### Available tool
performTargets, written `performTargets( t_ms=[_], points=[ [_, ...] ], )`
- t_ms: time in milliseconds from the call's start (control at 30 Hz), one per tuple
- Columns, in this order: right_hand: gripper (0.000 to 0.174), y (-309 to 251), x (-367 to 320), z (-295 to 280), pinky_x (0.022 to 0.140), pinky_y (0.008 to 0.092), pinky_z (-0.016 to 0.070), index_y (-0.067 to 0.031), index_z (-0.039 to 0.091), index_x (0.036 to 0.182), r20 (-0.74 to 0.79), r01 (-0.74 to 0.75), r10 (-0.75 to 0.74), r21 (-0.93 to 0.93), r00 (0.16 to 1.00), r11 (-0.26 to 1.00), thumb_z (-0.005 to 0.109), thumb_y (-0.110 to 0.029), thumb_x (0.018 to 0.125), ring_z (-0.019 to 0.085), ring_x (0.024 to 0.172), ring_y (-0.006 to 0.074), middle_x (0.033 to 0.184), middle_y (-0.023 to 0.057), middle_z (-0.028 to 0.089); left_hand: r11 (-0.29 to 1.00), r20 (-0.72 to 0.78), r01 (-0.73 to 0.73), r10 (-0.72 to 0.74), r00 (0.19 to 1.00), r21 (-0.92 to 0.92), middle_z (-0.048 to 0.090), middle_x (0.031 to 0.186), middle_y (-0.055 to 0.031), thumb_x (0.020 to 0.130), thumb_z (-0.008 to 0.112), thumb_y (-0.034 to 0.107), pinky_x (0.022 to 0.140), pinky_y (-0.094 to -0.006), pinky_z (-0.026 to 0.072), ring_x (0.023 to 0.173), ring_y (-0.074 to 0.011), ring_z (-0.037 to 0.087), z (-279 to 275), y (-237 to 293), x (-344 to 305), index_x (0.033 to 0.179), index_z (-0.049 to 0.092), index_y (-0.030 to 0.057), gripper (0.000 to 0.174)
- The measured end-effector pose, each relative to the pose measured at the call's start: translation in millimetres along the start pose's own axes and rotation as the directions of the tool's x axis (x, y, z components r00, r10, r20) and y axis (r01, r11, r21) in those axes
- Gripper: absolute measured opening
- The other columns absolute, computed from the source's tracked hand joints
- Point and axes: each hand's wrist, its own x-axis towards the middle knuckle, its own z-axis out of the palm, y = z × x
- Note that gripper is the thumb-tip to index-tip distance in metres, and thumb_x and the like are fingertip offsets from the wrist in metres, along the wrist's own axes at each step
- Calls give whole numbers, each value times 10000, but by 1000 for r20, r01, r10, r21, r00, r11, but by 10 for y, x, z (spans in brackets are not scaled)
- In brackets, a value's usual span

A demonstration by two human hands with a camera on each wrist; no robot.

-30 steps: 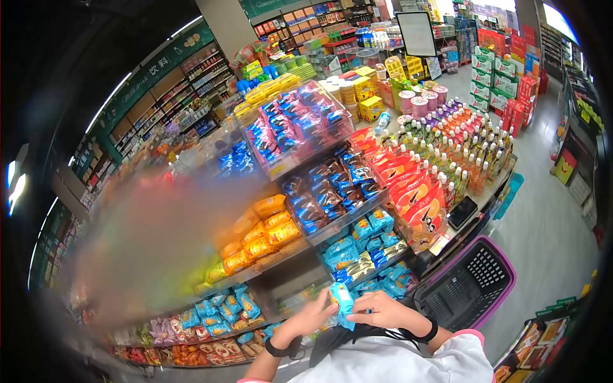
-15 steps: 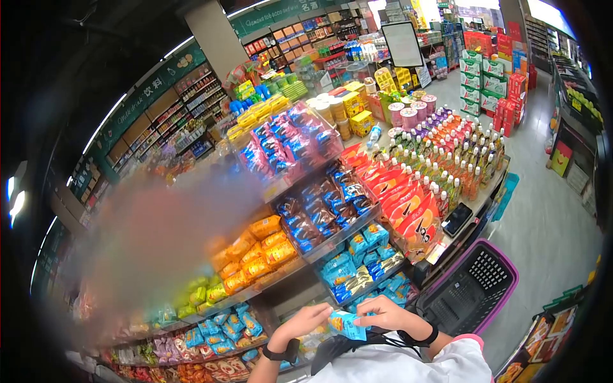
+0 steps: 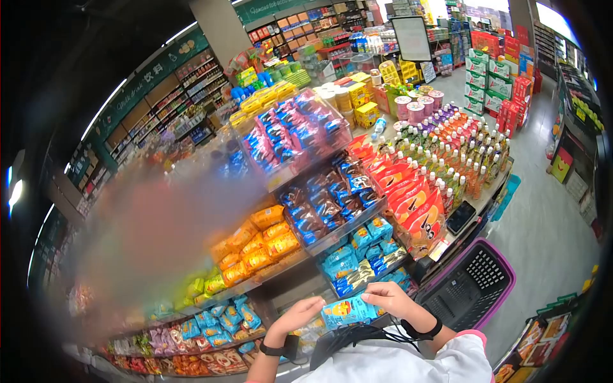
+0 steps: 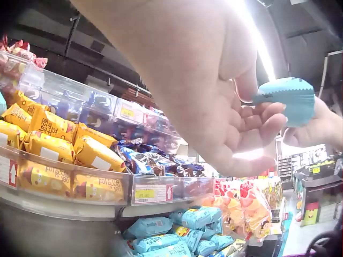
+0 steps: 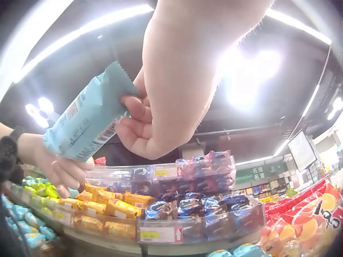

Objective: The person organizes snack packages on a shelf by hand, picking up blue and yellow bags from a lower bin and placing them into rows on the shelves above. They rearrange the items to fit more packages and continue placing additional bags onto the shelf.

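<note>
A light-blue snack packet (image 3: 349, 311) with a yellow picture on its front lies flat between both hands in the head view. The right hand (image 3: 391, 300) pinches its right end between thumb and fingers. At its left end, the left hand (image 3: 300, 317) pinches the edge. In the left wrist view, the left hand (image 4: 230, 101) has its thumb against the packet (image 4: 292, 101), other fingers loosely bent. From the right wrist view, the packet's printed back (image 5: 88, 115) with a barcode shows, the right hand (image 5: 171, 91) at its crimped end.
Shelf bins hold orange packets (image 3: 258, 258), dark-blue packets (image 3: 306, 220) and light-blue packets (image 3: 341, 263). A black basket with a purple rim (image 3: 513, 281) stands at the right. Beside red bags (image 3: 426, 223) lies a phone (image 3: 461, 217); bottles (image 3: 476, 159) stand behind.
The packet has turned from upright through a tilt to nearly level, its yellow picture now facing the head camera. Both hands have moved slightly apart, one at each end.
</note>
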Motion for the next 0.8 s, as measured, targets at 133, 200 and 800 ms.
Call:
performTargets(
  t_ms=[133, 200, 800],
  points=[
    [238, 5, 101, 71, 510, 226, 314, 10, 547, 765, -13, -137, 136, -117, 991, 984, 557, -202, 873, 357, 588, 42, 617, -26, 431, 1000, -101, -19, 19, 995, 2, 493, 763, -37, 940, 430, 282, 702, -266, 396, 748, -110, 445, 23, -48, -105, 882, 502, -12, 308],
    [247, 83, 169, 92, 515, 251, 351, 6, 565, 799, -28, -198, 198, -293, 980, 936, 545, -229, 875, 415, 572, 69, 603, 7, 471, 1000, -163, 9, -9, 987, 0, 494, 757, -40, 936, 436, 284, 695, -269, 397, 739, -112, 444, 9, -96, -174, 882, 503, -12, 308],
    [397, 1659, 1612, 1093, 546, 240, 432, 18, 556, 972, 162, -445, 502, -290, 850, 847, 714, -268, 746, 530, 651, 100, 772, 47, 594, 954, -573, 252, -298, 763, -160, 555, 695, -97, 920, 444, 299, 614, -317, 410, 632, -186, 499, -685, -2128, -383, 833, 531, -5, 328]
  ],
)
